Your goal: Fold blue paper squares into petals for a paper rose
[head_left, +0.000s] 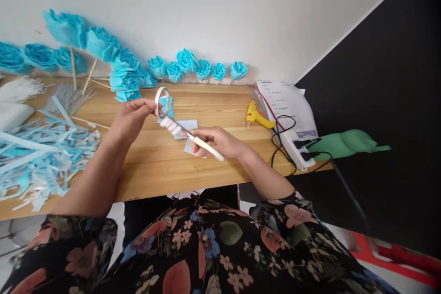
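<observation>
Black floral fabric point(210, 245) sits nearest; left grip point(132, 118) pinches a white ring point(157, 99), right grip point(220, 140) clasps a cream-handled metal tool point(208, 148).

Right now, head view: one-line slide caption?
Left hand pinching a white ring, right hand holding a white-handled tool, over a wooden table with blue flowers along the wall.

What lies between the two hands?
In the head view: a white ring, a white-handled tool, and, behind them, pale sheets and a crinkled blue piece.

Upright white ring point(157, 102), slanting tool point(206, 147) just below, perhaps scissors
</observation>
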Demonstrator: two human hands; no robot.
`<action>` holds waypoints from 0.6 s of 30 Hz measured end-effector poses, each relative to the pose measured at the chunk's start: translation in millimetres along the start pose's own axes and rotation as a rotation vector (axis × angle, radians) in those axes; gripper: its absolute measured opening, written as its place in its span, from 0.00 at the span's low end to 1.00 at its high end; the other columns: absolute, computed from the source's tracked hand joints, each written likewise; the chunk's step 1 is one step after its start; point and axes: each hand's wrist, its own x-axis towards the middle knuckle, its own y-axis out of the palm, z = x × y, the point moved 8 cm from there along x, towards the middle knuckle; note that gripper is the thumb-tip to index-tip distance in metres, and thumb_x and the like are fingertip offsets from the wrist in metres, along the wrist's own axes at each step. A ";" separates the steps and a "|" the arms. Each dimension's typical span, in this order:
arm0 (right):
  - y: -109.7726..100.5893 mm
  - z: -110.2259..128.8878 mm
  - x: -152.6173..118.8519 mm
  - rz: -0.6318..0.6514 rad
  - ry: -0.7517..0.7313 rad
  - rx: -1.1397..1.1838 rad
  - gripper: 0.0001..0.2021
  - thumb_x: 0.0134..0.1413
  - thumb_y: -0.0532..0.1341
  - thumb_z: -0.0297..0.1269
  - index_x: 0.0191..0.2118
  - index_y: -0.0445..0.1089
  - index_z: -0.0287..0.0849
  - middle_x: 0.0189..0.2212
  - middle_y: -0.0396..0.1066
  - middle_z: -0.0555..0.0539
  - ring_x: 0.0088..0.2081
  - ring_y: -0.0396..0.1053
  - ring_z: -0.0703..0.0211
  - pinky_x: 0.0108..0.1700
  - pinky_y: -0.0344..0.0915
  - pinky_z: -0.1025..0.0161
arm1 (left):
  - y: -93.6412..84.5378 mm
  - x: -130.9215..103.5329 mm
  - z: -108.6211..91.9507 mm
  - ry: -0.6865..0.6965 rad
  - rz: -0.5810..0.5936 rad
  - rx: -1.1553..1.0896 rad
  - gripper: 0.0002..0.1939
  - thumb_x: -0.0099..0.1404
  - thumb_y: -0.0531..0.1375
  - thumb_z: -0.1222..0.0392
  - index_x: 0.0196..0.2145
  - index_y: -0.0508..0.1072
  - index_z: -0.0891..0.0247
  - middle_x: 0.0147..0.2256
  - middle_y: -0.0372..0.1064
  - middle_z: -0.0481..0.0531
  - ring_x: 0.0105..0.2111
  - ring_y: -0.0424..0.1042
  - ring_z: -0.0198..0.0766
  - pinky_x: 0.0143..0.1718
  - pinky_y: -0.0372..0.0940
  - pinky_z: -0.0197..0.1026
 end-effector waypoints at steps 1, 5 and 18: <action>-10.4 10.1 -9.4 -0.059 -0.012 0.029 0.31 0.56 0.68 0.43 0.63 0.65 0.43 0.39 0.75 0.48 0.36 0.70 0.64 0.36 0.66 0.67 | 2.2 0.0 -3.2 0.026 0.005 0.087 0.15 0.59 0.66 0.45 0.26 0.77 0.58 0.29 0.76 0.52 0.34 0.74 0.44 0.42 0.68 0.46; -49.4 43.2 -69.5 -0.322 -0.023 0.038 0.27 0.65 0.59 0.42 0.68 0.58 0.46 0.53 0.72 0.43 0.49 0.70 0.59 0.46 0.69 0.64 | 45.1 5.6 -20.2 0.186 0.167 0.467 0.13 0.61 0.63 0.45 0.28 0.79 0.57 0.30 0.77 0.52 0.33 0.71 0.45 0.39 0.64 0.44; -48.8 -31.6 -182.2 -0.898 0.112 0.492 0.23 0.54 0.65 0.51 0.49 0.70 0.40 0.33 0.77 0.43 0.28 0.71 0.58 0.29 0.68 0.62 | 193.5 63.9 -15.9 0.491 0.452 0.781 0.17 0.65 0.62 0.50 0.45 0.80 0.63 0.47 0.76 0.62 0.51 0.70 0.54 0.56 0.59 0.53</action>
